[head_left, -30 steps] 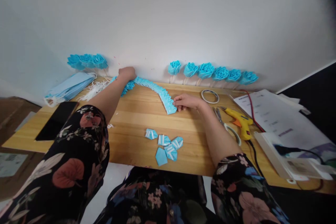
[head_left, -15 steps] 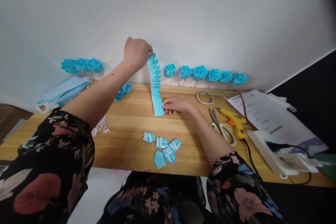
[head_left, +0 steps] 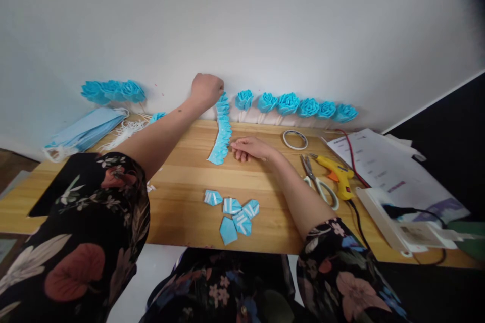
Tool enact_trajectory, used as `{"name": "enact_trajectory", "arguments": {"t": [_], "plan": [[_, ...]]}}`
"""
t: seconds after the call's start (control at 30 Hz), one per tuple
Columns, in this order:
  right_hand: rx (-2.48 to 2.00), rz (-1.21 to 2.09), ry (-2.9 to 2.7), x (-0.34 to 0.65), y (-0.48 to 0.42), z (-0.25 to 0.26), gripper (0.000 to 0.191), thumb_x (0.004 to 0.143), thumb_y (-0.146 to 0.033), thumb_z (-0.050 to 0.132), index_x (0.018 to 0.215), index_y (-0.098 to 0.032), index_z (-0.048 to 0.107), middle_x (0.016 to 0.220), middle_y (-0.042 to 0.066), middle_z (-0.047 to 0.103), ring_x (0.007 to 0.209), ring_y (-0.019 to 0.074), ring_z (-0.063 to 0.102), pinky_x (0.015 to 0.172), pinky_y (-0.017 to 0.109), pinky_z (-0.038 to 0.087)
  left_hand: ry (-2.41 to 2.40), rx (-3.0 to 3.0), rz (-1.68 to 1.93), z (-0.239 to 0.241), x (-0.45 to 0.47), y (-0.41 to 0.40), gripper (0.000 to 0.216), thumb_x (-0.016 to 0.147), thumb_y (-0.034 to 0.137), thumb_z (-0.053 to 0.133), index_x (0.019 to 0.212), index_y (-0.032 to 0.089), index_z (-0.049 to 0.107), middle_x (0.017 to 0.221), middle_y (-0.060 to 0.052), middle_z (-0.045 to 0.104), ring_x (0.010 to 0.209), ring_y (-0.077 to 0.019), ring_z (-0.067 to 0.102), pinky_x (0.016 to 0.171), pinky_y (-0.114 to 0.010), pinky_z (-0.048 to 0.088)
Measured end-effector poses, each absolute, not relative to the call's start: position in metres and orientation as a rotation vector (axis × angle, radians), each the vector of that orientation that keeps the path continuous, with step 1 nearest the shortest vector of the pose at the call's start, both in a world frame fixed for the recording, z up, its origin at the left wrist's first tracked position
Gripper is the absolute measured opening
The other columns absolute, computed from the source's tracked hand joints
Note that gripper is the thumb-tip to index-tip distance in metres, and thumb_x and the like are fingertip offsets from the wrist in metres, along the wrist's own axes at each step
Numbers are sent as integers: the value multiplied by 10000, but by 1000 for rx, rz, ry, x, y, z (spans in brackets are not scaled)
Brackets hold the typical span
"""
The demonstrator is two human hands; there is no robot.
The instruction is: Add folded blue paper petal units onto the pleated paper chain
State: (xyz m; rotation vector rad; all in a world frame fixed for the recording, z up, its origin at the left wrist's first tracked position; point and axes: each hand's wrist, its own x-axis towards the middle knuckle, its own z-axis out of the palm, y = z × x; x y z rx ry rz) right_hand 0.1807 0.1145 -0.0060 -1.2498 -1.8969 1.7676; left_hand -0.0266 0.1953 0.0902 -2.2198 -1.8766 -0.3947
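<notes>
My left hand [head_left: 207, 90] is closed on the top end of a pleated light-blue strip [head_left: 221, 133], raised near the wall. The strip hangs in a slight curve, its lower end at the table. Just right of that lower end is my right hand [head_left: 248, 149], fingers loosely bent, a small gap between fingertips and strip; nothing shows in it. Nearer my body lie several folded blue petal pieces [head_left: 241, 222], most with white tape strips on them and one plain.
Blue paper-like roses [head_left: 288, 104] on sticks lean along the wall, more [head_left: 113, 92] at left. Blue face masks [head_left: 85, 128] lie at left. On the right are a tape roll [head_left: 295, 140], scissors [head_left: 320, 184], a yellow glue gun [head_left: 338, 174], a power strip [head_left: 386, 219] and papers [head_left: 394, 166].
My left hand has come down and slightly right with the strip's top end. The strip's lower end has swung left, away from my right hand, which was touching it.
</notes>
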Motion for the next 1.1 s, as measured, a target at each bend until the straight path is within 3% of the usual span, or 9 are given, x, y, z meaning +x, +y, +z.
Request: {"name": "enact_trajectory", "arguments": {"t": [0.13, 0.53, 0.83, 1.1], "plan": [[-1241, 1776, -1856, 180, 115, -9, 342, 907, -475, 674, 790, -155, 636, 604, -27, 663, 459, 52, 591, 396, 145, 404, -1895, -2254, -514, 84, -31, 197, 364, 879, 255, 481, 1088, 198, 773, 1087, -113, 747, 1110, -339, 637, 958, -443, 430], [-1235, 1781, -1829, 179, 118, -14, 364, 903, -470, 681, 733, -152, 625, 562, -25, 651, 433, 50, 572, 380, 146, 385, -1973, -2209, -842, 83, -43, 175, 469, 926, 223, 399, 1315, 202, 660, 1235, -90, 712, 1111, -255, 634, 970, -362, 458], [-1221, 1775, -1831, 180, 117, -13, 357, 903, -463, 681, 736, -151, 630, 557, -33, 642, 427, 49, 568, 383, 146, 376, -1971, -2224, -723, 70, -43, 190, 391, 858, 194, 445, 1117, 152, 735, 1205, -146, 667, 1161, -308, 586, 1012, -403, 419], [-1234, 1788, -1803, 180, 117, -12, 325, 923, -425, 665, 746, -155, 629, 568, -33, 651, 441, 51, 576, 395, 153, 389, -1957, -2220, -818, 68, -44, 188, 426, 924, 225, 370, 1210, 193, 684, 1255, -93, 686, 1168, -258, 591, 1024, -355, 418]]}}
